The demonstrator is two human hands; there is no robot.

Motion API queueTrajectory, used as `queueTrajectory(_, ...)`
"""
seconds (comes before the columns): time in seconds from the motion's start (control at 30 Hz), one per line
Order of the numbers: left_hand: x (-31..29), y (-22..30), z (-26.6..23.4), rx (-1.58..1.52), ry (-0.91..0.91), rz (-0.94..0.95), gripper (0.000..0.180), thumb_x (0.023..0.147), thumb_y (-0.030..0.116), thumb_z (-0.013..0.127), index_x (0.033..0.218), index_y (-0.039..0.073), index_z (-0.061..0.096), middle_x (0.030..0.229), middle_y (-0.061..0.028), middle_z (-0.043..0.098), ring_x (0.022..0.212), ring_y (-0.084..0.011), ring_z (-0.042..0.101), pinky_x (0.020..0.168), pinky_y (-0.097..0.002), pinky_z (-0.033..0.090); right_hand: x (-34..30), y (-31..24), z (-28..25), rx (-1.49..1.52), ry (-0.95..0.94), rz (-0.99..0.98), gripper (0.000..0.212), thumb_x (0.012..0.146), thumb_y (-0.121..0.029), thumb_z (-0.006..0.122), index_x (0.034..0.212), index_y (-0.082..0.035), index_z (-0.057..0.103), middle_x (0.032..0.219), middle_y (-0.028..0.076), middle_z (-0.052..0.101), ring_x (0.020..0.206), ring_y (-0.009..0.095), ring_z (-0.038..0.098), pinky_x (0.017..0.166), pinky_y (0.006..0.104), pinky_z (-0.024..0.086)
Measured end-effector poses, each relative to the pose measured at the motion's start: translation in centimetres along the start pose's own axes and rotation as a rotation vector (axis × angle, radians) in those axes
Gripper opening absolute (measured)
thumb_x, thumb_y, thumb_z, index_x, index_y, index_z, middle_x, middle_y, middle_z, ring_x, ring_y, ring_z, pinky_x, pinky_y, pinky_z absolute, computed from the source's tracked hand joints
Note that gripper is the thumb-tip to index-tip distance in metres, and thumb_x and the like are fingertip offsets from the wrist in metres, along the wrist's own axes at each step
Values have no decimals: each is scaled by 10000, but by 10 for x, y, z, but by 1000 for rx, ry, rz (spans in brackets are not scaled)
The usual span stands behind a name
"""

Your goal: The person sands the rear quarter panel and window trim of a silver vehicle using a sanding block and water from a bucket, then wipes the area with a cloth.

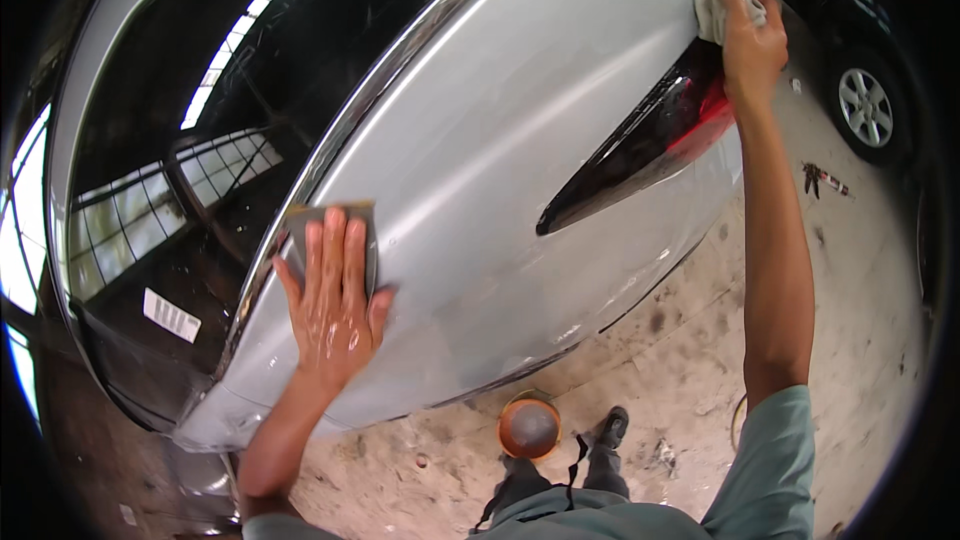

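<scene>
Stained pale floor (pixel 690 360) runs beneath a silver car (pixel 480 170) in the head view, with an orange bucket (pixel 504 428) near the person's feet and a dark car's wheel (pixel 865 107) at upper right. Wet and flat, with fingers extended and thumb spread, the left hand (pixel 335 310) lies over a grey sandpaper sheet (pixel 371 240) on the silver bodywork, beside the chrome window trim (pixel 375 85). The right hand (pixel 755 50) clutches a white cloth (pixel 710 10) at the upper end of the tail light (pixel 640 150).

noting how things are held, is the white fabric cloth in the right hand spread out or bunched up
Bunched up: the white fabric cloth is a crumpled wad in the right hand, with folds showing.
</scene>
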State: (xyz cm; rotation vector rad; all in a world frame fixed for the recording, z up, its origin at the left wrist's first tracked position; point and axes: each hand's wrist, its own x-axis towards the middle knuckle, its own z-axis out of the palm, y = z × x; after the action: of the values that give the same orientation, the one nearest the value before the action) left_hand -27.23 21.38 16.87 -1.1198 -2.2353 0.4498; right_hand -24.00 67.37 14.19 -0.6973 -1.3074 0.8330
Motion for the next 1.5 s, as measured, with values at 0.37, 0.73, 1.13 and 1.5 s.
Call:
queueTrajectory(0.37, 28, 18, 8, -28, -6, -34, 662, 981, 502, 277, 1493, 84, 252, 1545, -131, 242, 1456, -280, 124, 1138, -506, -92, 5, 6, -5, -85, 7, -21, 463, 746, -434, 680, 1040, -77, 684, 958, 151, 697, 908, 256, 653, 828, 337, 479)
queueTrajectory(0.73, 89, 42, -19, -162, 75, 32, 759, 865, 351, 590, 1481, 43, 270, 1563, -109, 204, 1455, -241, 155, 1152, -515, -23, 2, 3, -6, -90, -8, 27, 435, 747, -421, 688, 1035, -95, 695, 981, 130, 692, 915, 214, 636, 836, 310, 470)
queueTrajectory(1.13, 105, 45, -16, 12, 84, 62, 699, 959, 487, 361, 1498, 62, 227, 1559, -132, 203, 1460, -276, 114, 1146, -509, -54, -1, 5, -5, -55, 8, -19, 398, 759, -376, 680, 1014, -70, 689, 935, 135, 699, 881, 235, 650, 821, 326, 480)
queueTrajectory(1.5, 169, 71, -21, -74, 245, 118, 636, 983, 433, 353, 1487, 58, 255, 1555, -125, 215, 1451, -275, 152, 1157, -510, -6, -7, 1, 1, 26, 8, -34, 395, 752, -359, 675, 983, -38, 667, 876, 170, 698, 844, 285, 674, 801, 351, 502)
